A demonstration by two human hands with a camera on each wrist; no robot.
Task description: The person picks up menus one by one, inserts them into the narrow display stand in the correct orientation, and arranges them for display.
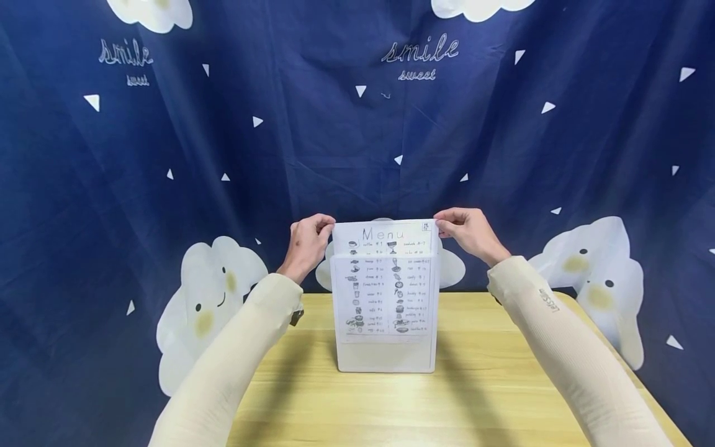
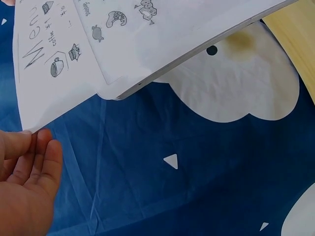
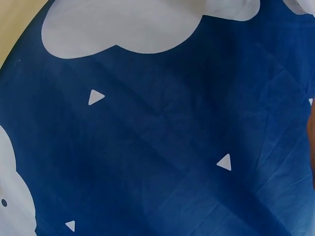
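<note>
A white paper menu sheet [image 1: 385, 242] with handwriting and small drawings stands partly inside an upright white sign holder [image 1: 385, 357] on the table. The sheet's upper strip sticks out above the holder's top edge. My left hand [image 1: 306, 245] pinches the sheet's top left corner, and my right hand [image 1: 472, 234] pinches its top right corner. In the left wrist view, thumb and fingers of the left hand [image 2: 29, 182] meet at the paper's corner, apart from the holder [image 2: 147, 64]. Only a sliver of the right hand [image 3: 311, 142] shows in the right wrist view.
The light wooden table [image 1: 503, 372] carries the holder near its far edge. Behind it hangs a dark blue curtain [image 1: 335, 136] printed with clouds and white triangles.
</note>
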